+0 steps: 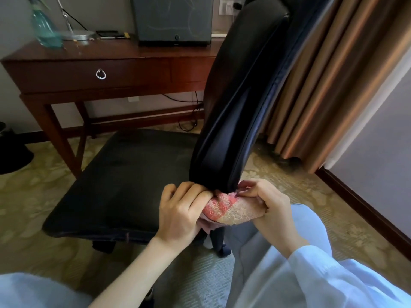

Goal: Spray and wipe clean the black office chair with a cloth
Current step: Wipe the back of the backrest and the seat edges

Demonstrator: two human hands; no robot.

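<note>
Left hand and right hand both grip cloth at 6 o'clock, against lower backrest edge of black chair. Spray bottle on wooden bench, 11 o'clock. Curtains, 2 o'clock. Patterned carpet underfoot.

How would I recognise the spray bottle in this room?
Find the dark wooden desk behind the black office chair. At its left end, beside a silver lamp base, stands the spray bottle. It alone is see-through teal.
</note>
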